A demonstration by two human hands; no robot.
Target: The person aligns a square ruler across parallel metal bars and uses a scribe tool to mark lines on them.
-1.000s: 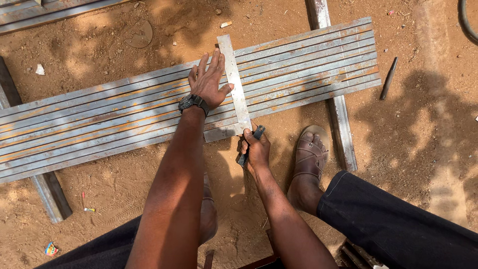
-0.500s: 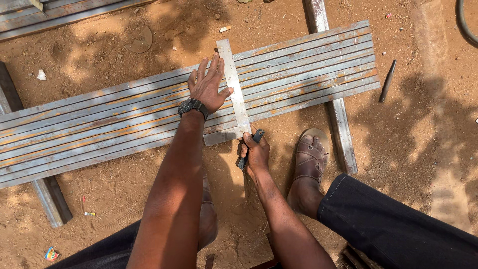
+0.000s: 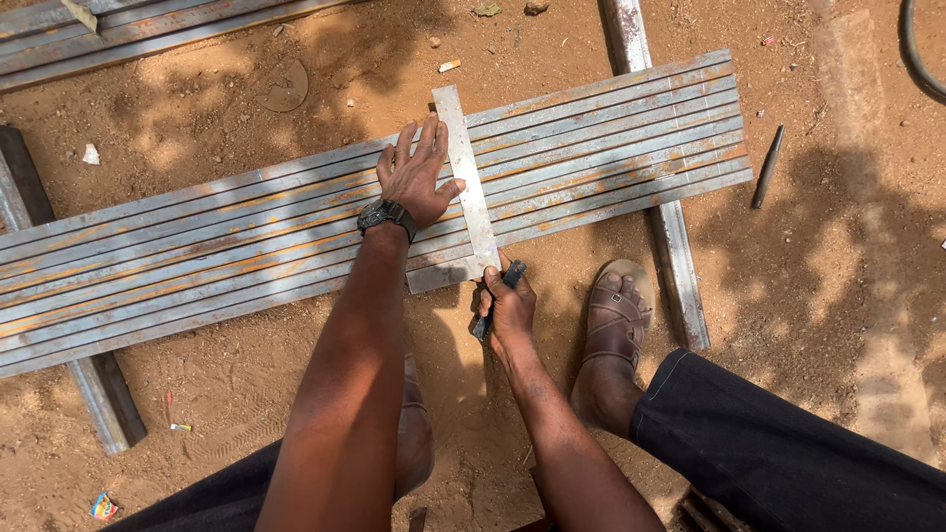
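Kneeling over red dirt, I press my left hand [image 3: 419, 172] flat, fingers spread, on a row of long grey metal bars [image 3: 246, 246] that runs from the left edge of the frame up toward the upper right. That palm also pins a flat steel square [image 3: 471, 187] lying across the bars at centre frame, my thumb touching its long blade, while its short leg juts out along the lower edge of the bars just below my wrist. A dark wristwatch [image 3: 386, 214] sits on that wrist. My right hand [image 3: 509, 307], just below the square's corner, is closed around a dark blue marking tool [image 3: 498, 296], whose tip meets the nearest bar beside the blade. Lower right of centre, my foot in a brown sandal [image 3: 616, 315] rests on the ground, with a dark trouser leg [image 3: 788, 453] filling the lower right corner. Two steel rails hold the bars off the dirt: one rail [image 3: 675, 256] passes under them at right of centre, the other rail [image 3: 99, 394] shows at lower left. More grey bars [image 3: 148, 30] lie along the upper left edge, a rusty round disc [image 3: 281, 87] sits in the dirt below them, and a thin dark rod [image 3: 768, 166] lies just beyond the bars' right ends. Dappled shade covers the right side of the frame.
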